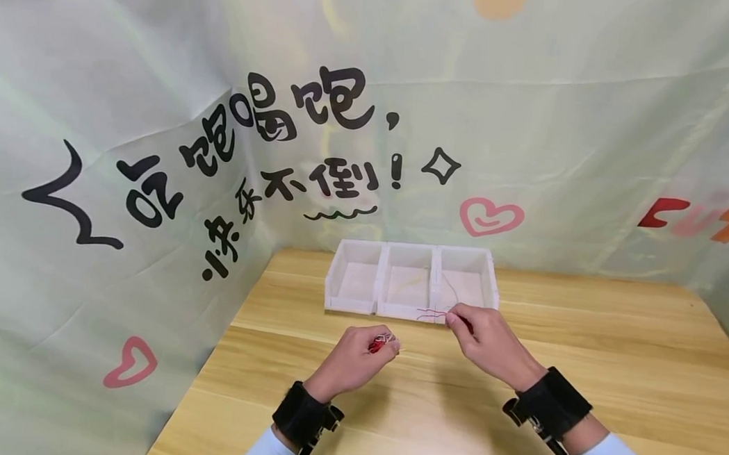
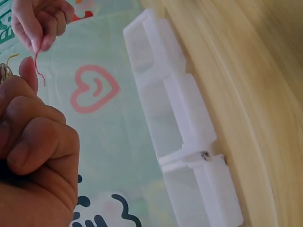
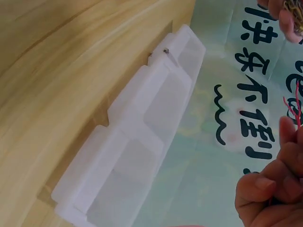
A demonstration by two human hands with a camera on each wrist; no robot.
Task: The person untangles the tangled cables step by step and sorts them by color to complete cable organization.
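Note:
My left hand (image 1: 353, 359) grips a bundle of thin strands (image 1: 382, 343), red and whitish, with yellow ones showing in the right wrist view. To the right, in front of the white tray (image 1: 350, 305), my right hand (image 1: 492, 343) pinches thin red strands (image 1: 437, 313) between thumb and fingertips. Their loose ends point left, apart from the bundle, and show again as red strands (image 3: 298, 113) in the right wrist view. The tray has three compartments. A yellowish strand (image 1: 413, 282) lies in the middle one, and a thin dark strand (image 1: 453, 287) in the right one.
The tray stands at the back of a wooden table (image 1: 602, 339), close to a printed cloth backdrop (image 1: 570, 149). The cloth also hangs along the left and right sides. Both wrists wear black straps (image 1: 554, 404) with small devices on them.

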